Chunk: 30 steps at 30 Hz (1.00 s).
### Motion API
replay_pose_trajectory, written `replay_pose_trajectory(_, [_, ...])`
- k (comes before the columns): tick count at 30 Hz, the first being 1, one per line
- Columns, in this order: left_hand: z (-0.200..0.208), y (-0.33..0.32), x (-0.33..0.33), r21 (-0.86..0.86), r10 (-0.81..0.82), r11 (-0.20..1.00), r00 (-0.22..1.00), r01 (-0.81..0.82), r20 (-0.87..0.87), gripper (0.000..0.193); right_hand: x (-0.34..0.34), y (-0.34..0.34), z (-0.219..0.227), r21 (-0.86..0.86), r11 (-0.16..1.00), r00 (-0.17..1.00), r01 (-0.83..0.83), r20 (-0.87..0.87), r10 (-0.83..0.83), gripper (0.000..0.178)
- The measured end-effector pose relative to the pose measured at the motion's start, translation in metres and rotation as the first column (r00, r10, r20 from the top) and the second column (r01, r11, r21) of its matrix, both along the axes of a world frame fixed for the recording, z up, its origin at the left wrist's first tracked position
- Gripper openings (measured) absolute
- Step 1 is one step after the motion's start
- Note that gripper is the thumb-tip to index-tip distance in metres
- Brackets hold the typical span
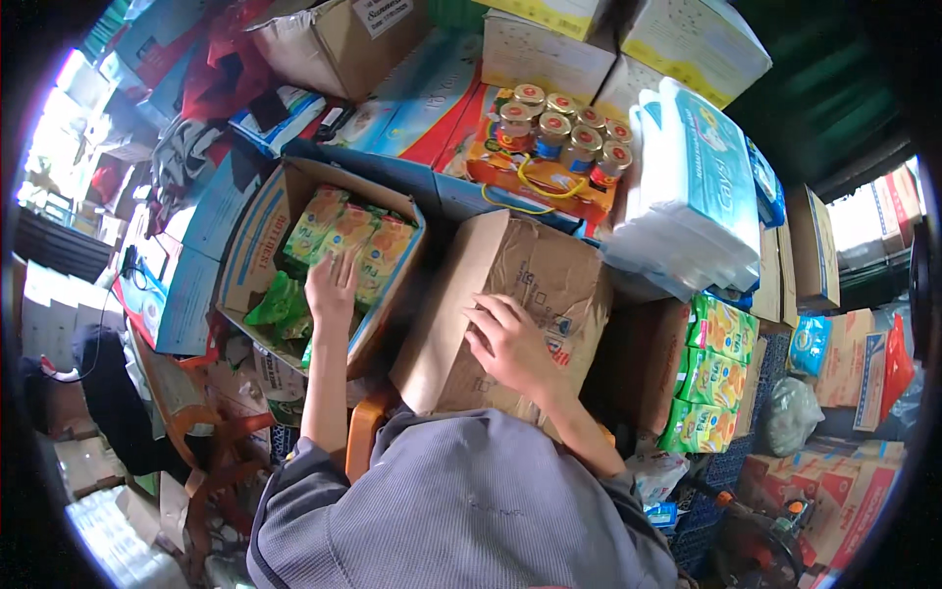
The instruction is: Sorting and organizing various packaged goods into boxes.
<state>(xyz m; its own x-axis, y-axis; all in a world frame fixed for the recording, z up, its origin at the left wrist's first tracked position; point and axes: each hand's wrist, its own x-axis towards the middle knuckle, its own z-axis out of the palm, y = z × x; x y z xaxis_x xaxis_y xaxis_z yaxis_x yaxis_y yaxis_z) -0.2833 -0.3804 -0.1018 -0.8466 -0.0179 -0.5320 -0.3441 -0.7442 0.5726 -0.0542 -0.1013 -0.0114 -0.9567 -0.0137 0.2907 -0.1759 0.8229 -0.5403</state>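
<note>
My left hand (332,285) reaches into an open carton (257,257) at the left. Its fingers are stretched out over green packets (378,257) with orange pictures on them, which lie in rows inside. A crumpled green wrapper (280,302) lies near my left wrist in the same carton. Just right of it, a worn brown cardboard box (549,285) tilts in front of my body. My right hand (502,339) rests on this box near the edge of its bent side, fingers slightly apart and holding nothing. Its underside is hidden.
Behind the boxes stand several gold-lidded jars (554,128) on an orange pack. White plastic-wrapped packages (692,187) are stacked at the right. Below them, more green packets (708,378) sit beside a carton. An orange chair part (367,432) shows near my left side.
</note>
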Motion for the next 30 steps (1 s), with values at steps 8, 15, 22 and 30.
replay_pose_trajectory(8, [-0.034, -0.009, 0.022, 0.113, 0.067, 0.990, 0.989, -0.082, 0.135, 0.076, -0.123, -0.038, -0.013, -0.312, 0.915, 0.961, -0.256, 0.025, 0.277, 0.043])
replay_pose_trajectory(15, [-0.025, 0.011, 0.024, 0.027, -0.080, 0.997, 0.988, 0.077, 0.136, 0.054, -0.257, -0.078, -0.075, -0.218, 0.970, 0.930, -0.103, 0.325, 0.172, 0.062])
replay_pose_trajectory(22, [-0.044, 0.017, 0.016, -0.133, -0.005, 0.991, 0.978, 0.033, 0.208, 0.030, -0.279, -0.094, -0.083, 0.030, 0.991, 0.765, -0.127, 0.639, 0.078, 0.072])
replay_pose_trajectory(30, [-0.060, 0.016, 0.005, -0.202, -0.038, 0.975, 0.963, 0.094, 0.267, 0.038, -0.288, -0.093, -0.092, 0.043, 0.986, 0.681, -0.163, 0.728, 0.081, 0.079])
